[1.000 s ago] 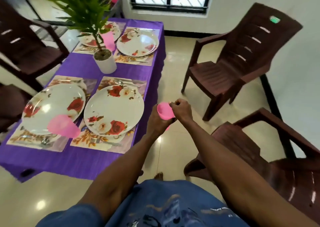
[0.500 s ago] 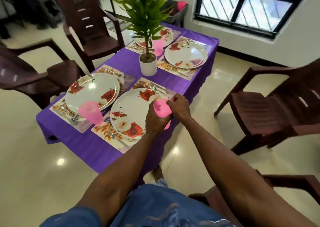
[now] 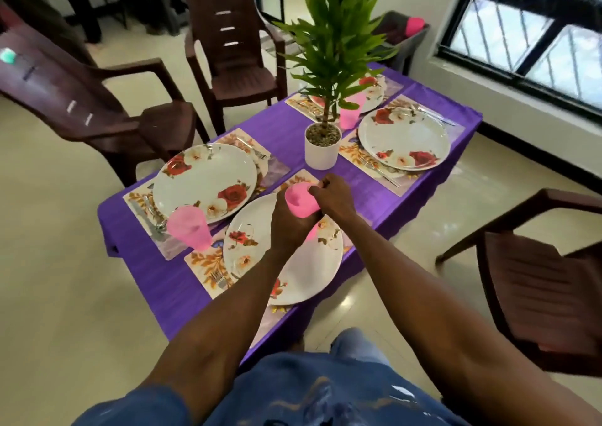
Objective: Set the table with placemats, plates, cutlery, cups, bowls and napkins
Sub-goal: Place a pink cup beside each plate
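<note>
Two hands are on one pink cup [image 3: 301,202], held up over the nearest plate [image 3: 283,249], not touching it. The left hand [image 3: 288,222] is wrapped around the cup's lower body from the left and underneath, so that grip is closed on the cup. The right hand [image 3: 334,196] comes in from the right with its fingertips [image 3: 321,187] pinching at the rim, so both grips have the same cup. A bit more pink peeks out below the left hand, can't tell if it's a second cup nested in there or just this one.

The cup sits between the two palms, tilted, with its open mouth facing up and toward the camera.

Rest of the tabletop [image 3: 286,132], purple cloth: four flowery plates on placemats, with cutlery beside them. Another pink cup [image 3: 189,228] stands on the near-left mat, just beside the left plate [image 3: 205,183]. A third one [image 3: 350,113] is at the far end, behind the potted plant [image 3: 324,147], near the far right plate [image 3: 404,139].
</note>
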A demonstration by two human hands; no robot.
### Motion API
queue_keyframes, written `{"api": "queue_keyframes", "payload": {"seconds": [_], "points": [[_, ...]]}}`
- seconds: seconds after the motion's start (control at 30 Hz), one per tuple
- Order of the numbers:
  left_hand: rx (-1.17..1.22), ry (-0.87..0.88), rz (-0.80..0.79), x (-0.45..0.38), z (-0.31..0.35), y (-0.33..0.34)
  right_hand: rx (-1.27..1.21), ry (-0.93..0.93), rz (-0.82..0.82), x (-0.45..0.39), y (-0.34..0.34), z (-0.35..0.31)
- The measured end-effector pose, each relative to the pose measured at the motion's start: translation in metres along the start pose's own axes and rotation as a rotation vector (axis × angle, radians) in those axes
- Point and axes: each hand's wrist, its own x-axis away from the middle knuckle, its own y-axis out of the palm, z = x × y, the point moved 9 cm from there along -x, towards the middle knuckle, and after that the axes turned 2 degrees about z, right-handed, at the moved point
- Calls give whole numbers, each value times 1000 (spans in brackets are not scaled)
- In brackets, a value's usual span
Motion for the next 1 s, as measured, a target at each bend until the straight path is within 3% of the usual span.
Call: {"api": "queue_keyframes", "payload": {"seconds": [0.33, 0.63, 1.0], "points": [[-83, -127, 130, -17, 0, 17, 76, -214, -243, -48, 8, -22], [-69, -317, 151, 5, 21, 57, 203, -302, -388, -76, -8, 3], [-203, -310, 174, 13, 23, 52, 316, -433, -373, -68, 6, -7]]}}
